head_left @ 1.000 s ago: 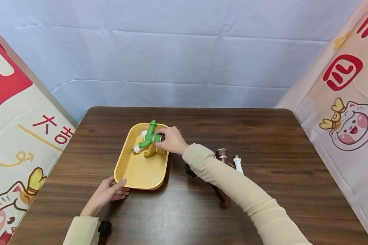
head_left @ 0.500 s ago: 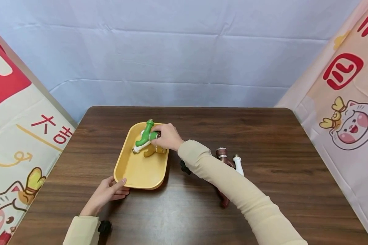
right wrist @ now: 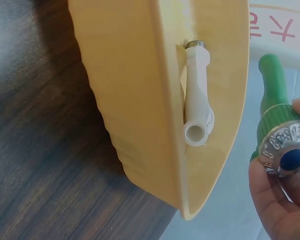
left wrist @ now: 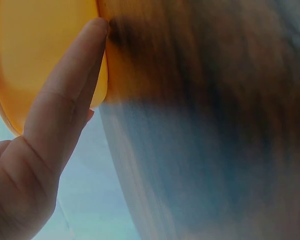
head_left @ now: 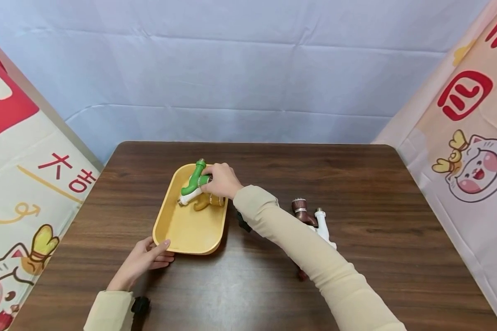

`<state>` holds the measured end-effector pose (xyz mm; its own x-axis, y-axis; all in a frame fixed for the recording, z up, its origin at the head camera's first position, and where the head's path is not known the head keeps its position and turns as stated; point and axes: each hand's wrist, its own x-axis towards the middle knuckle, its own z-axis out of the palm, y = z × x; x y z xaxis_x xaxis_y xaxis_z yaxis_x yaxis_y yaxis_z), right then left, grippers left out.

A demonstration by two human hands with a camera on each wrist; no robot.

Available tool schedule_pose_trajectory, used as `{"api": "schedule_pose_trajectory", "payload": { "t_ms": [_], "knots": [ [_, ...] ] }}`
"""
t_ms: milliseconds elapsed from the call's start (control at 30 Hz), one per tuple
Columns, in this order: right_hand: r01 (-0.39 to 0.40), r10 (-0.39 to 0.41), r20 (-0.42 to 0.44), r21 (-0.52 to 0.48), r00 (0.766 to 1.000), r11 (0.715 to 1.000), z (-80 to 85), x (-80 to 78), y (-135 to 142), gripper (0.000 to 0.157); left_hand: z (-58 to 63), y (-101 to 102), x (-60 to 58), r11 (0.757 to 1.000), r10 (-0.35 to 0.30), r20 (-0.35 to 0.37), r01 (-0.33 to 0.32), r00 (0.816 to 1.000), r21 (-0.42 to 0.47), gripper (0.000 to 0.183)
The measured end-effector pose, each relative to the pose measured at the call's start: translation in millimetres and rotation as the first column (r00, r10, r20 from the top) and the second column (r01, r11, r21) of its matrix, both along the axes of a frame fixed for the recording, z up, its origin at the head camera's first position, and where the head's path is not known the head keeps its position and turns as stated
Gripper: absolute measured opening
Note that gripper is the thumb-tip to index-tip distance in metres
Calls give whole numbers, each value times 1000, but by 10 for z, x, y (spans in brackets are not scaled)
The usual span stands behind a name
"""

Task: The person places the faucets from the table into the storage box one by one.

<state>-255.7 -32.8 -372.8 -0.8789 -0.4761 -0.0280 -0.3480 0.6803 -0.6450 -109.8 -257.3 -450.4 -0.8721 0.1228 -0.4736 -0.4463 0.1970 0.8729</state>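
My right hand (head_left: 223, 180) grips a green tap (head_left: 193, 180) by its knob, over the far part of a yellow tray (head_left: 186, 236). In the right wrist view the green tap (right wrist: 274, 82) is raised above the tray's rim, its silver knob end with a blue centre facing the camera. Under it, a white tap (head_left: 189, 197) and a mustard-yellow tap (head_left: 202, 202) lie in the tray. My left hand (head_left: 138, 263) holds the tray's near left corner, thumb on the rim and fingers outside and below. The left wrist view shows a finger along the tray (left wrist: 25, 55).
A brown tap (head_left: 301, 210) and another white tap (head_left: 322, 225) lie on the dark wooden table (head_left: 372, 207) to the right, partly hidden by my right sleeve (head_left: 298, 243). A pale cloth wall (head_left: 248, 82) stands behind the table, with printed banners at both sides.
My right hand has moved slightly left and away from me with the green tap, uncovering more of the white tap on the right. My left hand stays on the tray's corner.
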Motion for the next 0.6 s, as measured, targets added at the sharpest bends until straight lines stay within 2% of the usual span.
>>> {"api": "schedule_pose_trajectory", "payload": {
  "t_ms": [433, 600],
  "knots": [
    [63, -55, 128, -56, 990, 996, -9, -54, -123, 33, 2, -10, -5, 1000, -7, 4, 7, 1000, 3, 51],
    [100, -93, 142, -41, 985, 994, 20, -80, -175, 30, -1, -9, -12, 1000, -13, 3, 13, 1000, 5, 51]
  ]
}}
